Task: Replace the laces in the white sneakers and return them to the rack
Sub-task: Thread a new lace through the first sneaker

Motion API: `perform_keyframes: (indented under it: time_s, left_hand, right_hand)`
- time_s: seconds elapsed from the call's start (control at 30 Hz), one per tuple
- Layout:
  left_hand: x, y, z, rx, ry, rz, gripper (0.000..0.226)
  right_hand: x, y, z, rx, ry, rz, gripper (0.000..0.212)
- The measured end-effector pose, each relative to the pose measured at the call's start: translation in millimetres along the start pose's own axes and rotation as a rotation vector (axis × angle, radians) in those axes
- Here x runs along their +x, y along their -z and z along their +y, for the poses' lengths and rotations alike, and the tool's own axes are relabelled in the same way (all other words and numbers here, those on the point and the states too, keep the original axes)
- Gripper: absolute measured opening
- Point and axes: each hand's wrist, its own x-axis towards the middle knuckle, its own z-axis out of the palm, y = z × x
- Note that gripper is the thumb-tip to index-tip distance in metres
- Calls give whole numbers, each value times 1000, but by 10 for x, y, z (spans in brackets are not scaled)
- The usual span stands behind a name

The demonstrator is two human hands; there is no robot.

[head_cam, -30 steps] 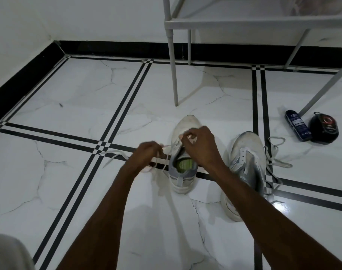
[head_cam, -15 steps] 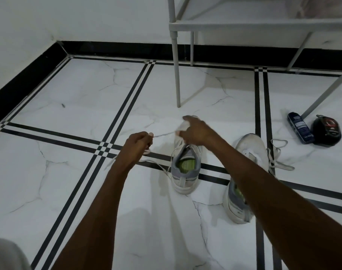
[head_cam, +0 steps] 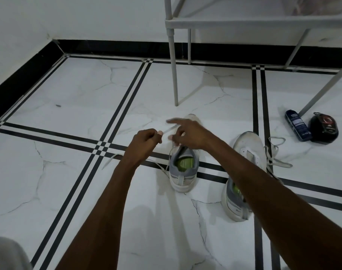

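White marble-look tiles crossed by black double lines make up the floor, and on it stand two white sneakers with grey heels and green insoles. The nearer sneaker sits upright in the middle of the view, heel toward the person, straddling one of the black lines. The second sneaker stands to its right, partly hidden behind the right forearm, with loose laces spilling off its right side onto the tile. The left hand hovers just left of the nearer sneaker, its fingers curled and pinching a white lace near the thumb tip. That lace runs up and to the right to the right hand, which is above the toe end of the same shoe; its index finger is stretched out to the left while the lower fingers are curled around the lace. A further length of lace trails from the shoe's collar across the floor to the left, beneath the left wrist. Behind the shoes stands the white rack, its legs on the tile. Far right, near one rack leg, a dark blue tube lies just beside a round black tin.
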Motion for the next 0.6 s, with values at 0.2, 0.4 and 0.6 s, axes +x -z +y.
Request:
perform_keyframes:
  time_s: [0.2,0.4,0.6]
  left_hand:
    - [-19,54,33,18,6,50,37]
    - [-25,4,98,68,-90,108,30]
    - [-2,-60,77,-142,-90,314,19]
  right_hand:
    - [117,-32,92,41,-70,353,16]
    - [42,-119,-57,-68,96,165,23]
    - [37,-266,-30,-46,102,259,19]
